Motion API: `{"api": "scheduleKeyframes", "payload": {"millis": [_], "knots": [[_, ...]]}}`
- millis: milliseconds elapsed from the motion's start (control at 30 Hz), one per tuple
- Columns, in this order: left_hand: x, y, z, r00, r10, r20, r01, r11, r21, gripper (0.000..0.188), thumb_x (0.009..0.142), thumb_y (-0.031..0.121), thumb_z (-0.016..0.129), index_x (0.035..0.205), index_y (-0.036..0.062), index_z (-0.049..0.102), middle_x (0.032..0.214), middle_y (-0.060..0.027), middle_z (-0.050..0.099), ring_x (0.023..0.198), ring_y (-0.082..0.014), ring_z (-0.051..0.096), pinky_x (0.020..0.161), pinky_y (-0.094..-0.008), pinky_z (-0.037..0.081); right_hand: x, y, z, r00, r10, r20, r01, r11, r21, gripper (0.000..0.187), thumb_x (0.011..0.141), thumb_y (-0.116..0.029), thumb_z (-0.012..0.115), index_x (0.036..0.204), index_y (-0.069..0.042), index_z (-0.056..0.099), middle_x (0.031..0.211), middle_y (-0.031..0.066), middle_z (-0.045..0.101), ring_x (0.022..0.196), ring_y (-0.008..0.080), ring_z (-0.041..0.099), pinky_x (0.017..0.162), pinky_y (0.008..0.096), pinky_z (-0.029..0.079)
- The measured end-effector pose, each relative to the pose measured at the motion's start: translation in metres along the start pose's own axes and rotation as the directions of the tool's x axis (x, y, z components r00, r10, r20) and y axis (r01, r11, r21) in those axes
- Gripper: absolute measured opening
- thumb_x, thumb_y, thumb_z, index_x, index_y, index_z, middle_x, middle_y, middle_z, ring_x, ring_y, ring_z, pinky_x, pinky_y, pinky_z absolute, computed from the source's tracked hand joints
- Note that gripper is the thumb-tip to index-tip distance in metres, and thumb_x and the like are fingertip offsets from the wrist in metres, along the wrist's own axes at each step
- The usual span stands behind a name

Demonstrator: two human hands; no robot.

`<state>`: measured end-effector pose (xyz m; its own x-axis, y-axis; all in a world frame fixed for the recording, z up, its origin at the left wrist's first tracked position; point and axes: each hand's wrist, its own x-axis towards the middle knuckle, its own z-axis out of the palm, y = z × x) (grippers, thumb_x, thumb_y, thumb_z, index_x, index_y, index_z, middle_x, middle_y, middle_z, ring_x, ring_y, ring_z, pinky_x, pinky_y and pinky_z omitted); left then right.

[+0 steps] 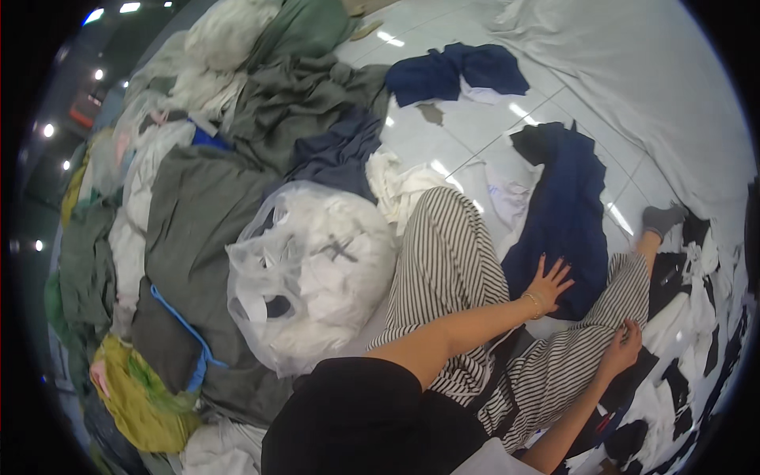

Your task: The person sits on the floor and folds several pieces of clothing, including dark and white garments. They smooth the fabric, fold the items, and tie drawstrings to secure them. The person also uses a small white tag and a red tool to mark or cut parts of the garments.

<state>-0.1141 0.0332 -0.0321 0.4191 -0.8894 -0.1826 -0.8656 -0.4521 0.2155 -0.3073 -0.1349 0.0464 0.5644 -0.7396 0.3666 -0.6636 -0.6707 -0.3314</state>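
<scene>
My left hand [548,286] lies open, its fingers spread flat on the near end of a navy blue cloth [566,214]. The cloth stretches away from me in a long folded strip over the tiled floor, with a black piece [529,145] at its far left corner. On the lower part of my striped trousers [451,253] rests my right hand [625,346], fingers loosely bent and apart, with nothing visible in it. Left of the navy cloth, a white fabric piece [509,198] with faint markings lies on the tiles.
A clear plastic bag [317,269] of white cloth stands at my left. Grey-green fabric heaps [206,222] and a yellow-green bundle [146,396] lie beyond it. More navy cloth [455,75] is on the far tiles. Black and white scraps [673,356] cover the right side.
</scene>
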Motion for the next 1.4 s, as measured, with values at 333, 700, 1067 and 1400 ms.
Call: {"api": "scheduleKeyframes", "payload": {"millis": [333,700,1067,1400], "knots": [[0.019,0.010,-0.004,1.000,0.014,0.013,-0.014,1.000,-0.006,0.077,0.088,0.059,0.055,0.154,0.0281,0.028,0.163,-0.0087,0.010,0.150,-0.0356,-0.003,0.109,-0.0732,-0.005,0.060,0.018,-0.040,0.908,0.186,0.376,-0.135,0.978,-0.158,0.026,0.089,-0.020,0.056,0.107,-0.004,0.063,0.107,0.0130,0.063,0.105,0.0325,0.058,0.091,0.0405,0.044],[-0.057,0.004,-0.091,0.962,0.051,-0.267,-0.253,0.529,-0.810,0.056,0.086,0.034,0.066,0.135,0.0114,0.053,0.149,-0.0174,0.035,0.144,-0.0387,0.021,0.111,-0.0646,0.019,0.249,0.157,0.024,0.567,0.094,0.818,0.127,0.971,-0.200,0.078,0.088,-0.044,0.060,0.150,-0.007,0.029,0.142,0.0293,0.041,0.132,0.0420,0.042,0.108,0.0464,0.035],[-0.401,-0.236,-0.302,0.191,-0.955,-0.227,0.966,0.224,-0.132,0.048,0.092,0.037,0.059,0.126,0.0039,0.058,0.122,-0.0168,0.060,0.108,-0.0291,0.057,0.096,-0.0421,0.044,0.231,0.118,0.086,0.775,0.253,0.579,0.173,0.797,-0.579,0.081,0.086,-0.045,0.063,0.152,-0.016,0.025,0.144,0.0280,0.039,0.131,0.0427,0.042,0.108,0.0494,0.034],[-0.372,-0.156,-0.206,0.719,-0.677,-0.159,0.304,0.512,-0.803,0.030,0.095,0.027,0.056,0.101,-0.0018,0.066,0.091,-0.0151,0.070,0.086,-0.0291,0.067,0.079,-0.0358,0.052,0.209,0.108,0.078,0.803,0.257,0.539,0.147,0.790,-0.595,0.085,0.084,-0.045,0.065,0.154,-0.023,0.021,0.145,0.0268,0.037,0.130,0.0433,0.043,0.108,0.0521,0.034]]}}
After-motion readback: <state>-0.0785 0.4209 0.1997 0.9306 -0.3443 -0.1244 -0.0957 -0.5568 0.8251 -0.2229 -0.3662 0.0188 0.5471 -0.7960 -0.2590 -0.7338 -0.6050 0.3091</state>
